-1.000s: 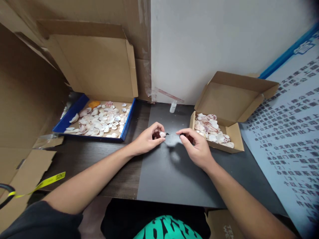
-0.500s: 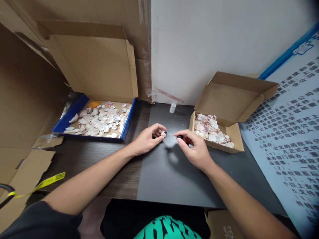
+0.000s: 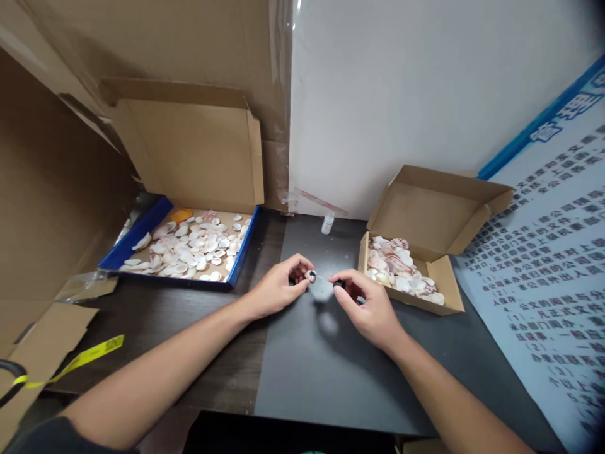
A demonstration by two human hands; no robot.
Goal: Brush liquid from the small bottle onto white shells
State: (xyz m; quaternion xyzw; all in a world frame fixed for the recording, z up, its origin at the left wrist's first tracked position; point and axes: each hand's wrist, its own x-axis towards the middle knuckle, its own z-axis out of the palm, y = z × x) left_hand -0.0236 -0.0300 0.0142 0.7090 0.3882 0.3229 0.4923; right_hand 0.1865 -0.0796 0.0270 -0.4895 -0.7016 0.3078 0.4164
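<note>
My left hand (image 3: 290, 284) pinches a small shell (image 3: 311, 276) between thumb and fingertips; it looks whitish with dark marks. Close on the right, my right hand (image 3: 363, 299) is closed around a black cap (image 3: 339, 284). A thin, pale applicator stem (image 3: 322, 278) runs from this cap towards the shell; whether its tip touches the shell I cannot tell. Both hands are held above the grey mat (image 3: 302, 372). Beyond them, by the wall, stands a small clear bottle (image 3: 327, 223) with a white label.
On the left, an open blue-edged cardboard box (image 3: 243, 252) holds many loose shells (image 3: 186, 249). A smaller open carton (image 3: 449, 277) with more shells (image 3: 397, 265) stands near my right hand. Behind are a cardboard wall (image 3: 189, 44) and a white panel (image 3: 378, 94); a printed poster (image 3: 543, 252) leans at right.
My view has tilted up a little, so everything sits lower in the picture. The shell in my left hand shows a darker side now. Both hands keep their hold.
</note>
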